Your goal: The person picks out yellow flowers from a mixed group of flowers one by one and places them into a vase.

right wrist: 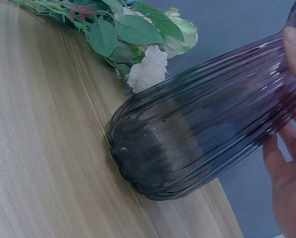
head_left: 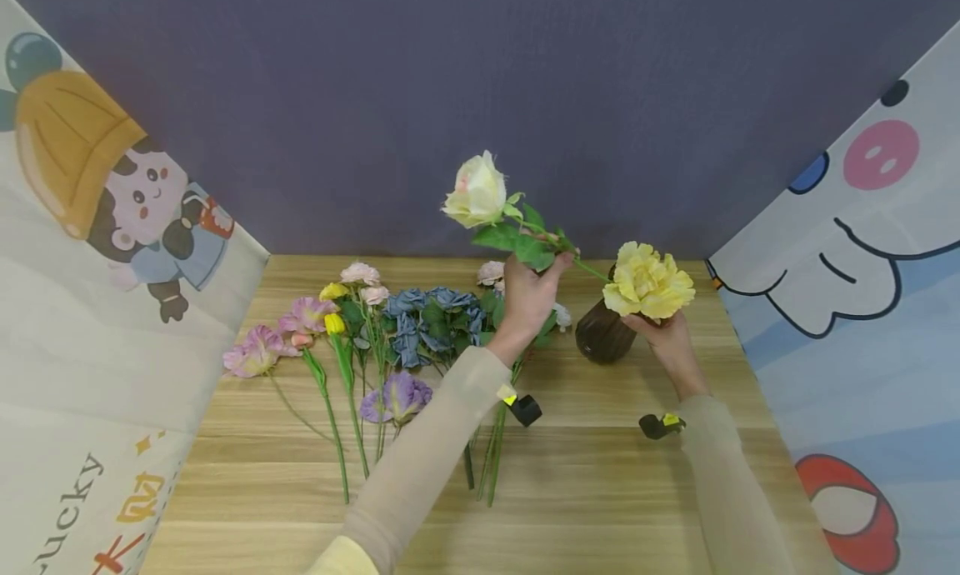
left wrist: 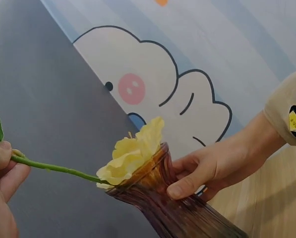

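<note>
My left hand [head_left: 531,298] pinches the stem of a white rose [head_left: 477,193] with green leaves. In the left wrist view its green stem [left wrist: 63,170] reaches the mouth of a dark ribbed glass vase [left wrist: 180,213], at the edge of a yellow flower [left wrist: 133,153]. That yellow bloom sits in the vase's flared mouth, its stem hidden in the head view. My right hand [head_left: 663,342] grips the vase [head_left: 600,333] around its neck. In the right wrist view the vase [right wrist: 187,129] leans, with its base close over the wooden table.
Left of the vase, several artificial flowers lie on the wooden table [head_left: 585,492]: pink blooms [head_left: 258,352], yellow tulips [head_left: 334,323], blue flowers [head_left: 408,333] and a purple flower [head_left: 397,397]. A dark blue-grey panel [head_left: 375,117] stands behind; printed cloths hang at both sides.
</note>
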A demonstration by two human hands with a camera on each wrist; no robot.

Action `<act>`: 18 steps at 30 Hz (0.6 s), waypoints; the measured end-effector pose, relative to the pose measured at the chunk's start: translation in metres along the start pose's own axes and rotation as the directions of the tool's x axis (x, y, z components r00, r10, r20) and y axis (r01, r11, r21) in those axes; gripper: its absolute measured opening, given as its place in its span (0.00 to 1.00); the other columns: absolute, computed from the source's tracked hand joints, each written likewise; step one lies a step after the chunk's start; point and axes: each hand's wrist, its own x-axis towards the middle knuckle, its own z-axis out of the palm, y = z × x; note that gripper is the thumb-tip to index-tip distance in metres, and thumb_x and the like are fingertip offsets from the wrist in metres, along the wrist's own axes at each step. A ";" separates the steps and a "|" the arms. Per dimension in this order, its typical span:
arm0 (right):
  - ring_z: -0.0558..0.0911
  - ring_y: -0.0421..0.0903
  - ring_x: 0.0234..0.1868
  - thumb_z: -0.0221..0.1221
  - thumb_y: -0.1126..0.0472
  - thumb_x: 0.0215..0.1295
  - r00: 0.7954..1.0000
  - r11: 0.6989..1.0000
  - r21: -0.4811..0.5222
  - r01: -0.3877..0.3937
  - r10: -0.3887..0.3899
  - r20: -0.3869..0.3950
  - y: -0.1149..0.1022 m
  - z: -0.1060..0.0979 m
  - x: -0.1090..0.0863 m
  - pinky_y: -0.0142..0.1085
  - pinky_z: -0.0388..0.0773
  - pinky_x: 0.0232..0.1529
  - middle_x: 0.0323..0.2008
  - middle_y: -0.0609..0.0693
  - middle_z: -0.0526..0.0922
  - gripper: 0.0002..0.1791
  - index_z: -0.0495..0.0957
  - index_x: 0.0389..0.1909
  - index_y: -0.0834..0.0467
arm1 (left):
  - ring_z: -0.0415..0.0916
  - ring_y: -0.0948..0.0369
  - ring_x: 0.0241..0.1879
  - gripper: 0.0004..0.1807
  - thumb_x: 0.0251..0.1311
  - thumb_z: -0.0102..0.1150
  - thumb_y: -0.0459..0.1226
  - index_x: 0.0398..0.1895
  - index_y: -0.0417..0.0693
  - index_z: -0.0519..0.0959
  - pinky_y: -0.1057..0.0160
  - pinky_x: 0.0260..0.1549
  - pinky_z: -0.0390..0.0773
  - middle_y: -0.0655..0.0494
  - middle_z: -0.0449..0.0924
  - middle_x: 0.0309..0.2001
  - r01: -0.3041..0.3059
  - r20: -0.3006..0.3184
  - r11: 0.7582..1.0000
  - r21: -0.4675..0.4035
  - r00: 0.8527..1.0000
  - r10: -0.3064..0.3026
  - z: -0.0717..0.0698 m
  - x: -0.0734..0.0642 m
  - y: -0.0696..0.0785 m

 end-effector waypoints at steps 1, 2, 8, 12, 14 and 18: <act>0.76 0.33 0.59 0.66 0.68 0.69 1.000 1.000 0.003 -0.001 0.001 0.000 0.001 0.000 0.000 0.20 0.75 0.56 0.57 0.38 0.76 0.30 0.69 0.68 0.48 | 0.85 0.44 0.46 0.12 0.68 0.63 0.27 0.51 0.33 0.75 0.59 0.49 0.86 0.36 0.85 0.46 -0.001 -0.001 1.000 0.009 1.000 0.001 0.001 0.000 -0.001; 0.75 0.33 0.59 0.66 0.67 0.69 1.000 1.000 0.001 -0.002 0.002 0.000 0.001 -0.001 0.000 0.20 0.75 0.56 0.58 0.38 0.76 0.30 0.68 0.68 0.48 | 0.86 0.45 0.45 0.12 0.68 0.63 0.28 0.51 0.33 0.76 0.59 0.49 0.86 0.37 0.85 0.46 -0.002 0.001 1.000 0.016 1.000 0.002 0.001 0.000 -0.003; 0.76 0.31 0.58 0.66 0.67 0.69 1.000 1.000 0.007 -0.012 0.012 0.021 -0.017 0.004 -0.006 0.19 0.75 0.55 0.56 0.37 0.76 0.30 0.68 0.68 0.50 | 0.85 0.55 0.40 0.12 0.69 0.64 0.30 0.52 0.36 0.77 0.66 0.42 0.84 0.41 0.86 0.44 0.025 0.016 0.997 0.077 1.000 -0.026 0.003 0.000 -0.007; 0.76 0.31 0.57 0.66 0.68 0.68 1.000 0.999 0.031 -0.014 0.013 0.021 -0.027 0.007 -0.009 0.20 0.75 0.56 0.55 0.37 0.77 0.30 0.69 0.67 0.51 | 0.84 0.54 0.43 0.13 0.67 0.65 0.30 0.51 0.37 0.76 0.68 0.46 0.83 0.42 0.85 0.46 0.027 0.009 0.995 0.098 1.000 -0.028 0.006 0.000 -0.010; 0.77 0.32 0.57 0.66 0.69 0.68 1.000 0.999 0.047 -0.006 0.004 0.023 -0.026 0.007 -0.008 0.20 0.76 0.56 0.55 0.38 0.77 0.29 0.69 0.67 0.51 | 0.84 0.52 0.45 0.13 0.66 0.66 0.29 0.51 0.36 0.76 0.67 0.49 0.84 0.41 0.85 0.47 0.022 0.008 0.996 0.087 1.000 -0.023 0.008 0.001 -0.012; 0.77 0.32 0.58 0.65 0.70 0.68 1.000 0.999 0.053 0.003 -0.004 0.024 -0.016 0.004 -0.004 0.20 0.75 0.56 0.57 0.38 0.77 0.31 0.68 0.68 0.51 | 0.85 0.51 0.44 0.12 0.67 0.65 0.28 0.51 0.36 0.77 0.67 0.47 0.84 0.41 0.85 0.46 0.040 0.017 0.995 0.089 0.999 -0.042 0.011 0.002 -0.016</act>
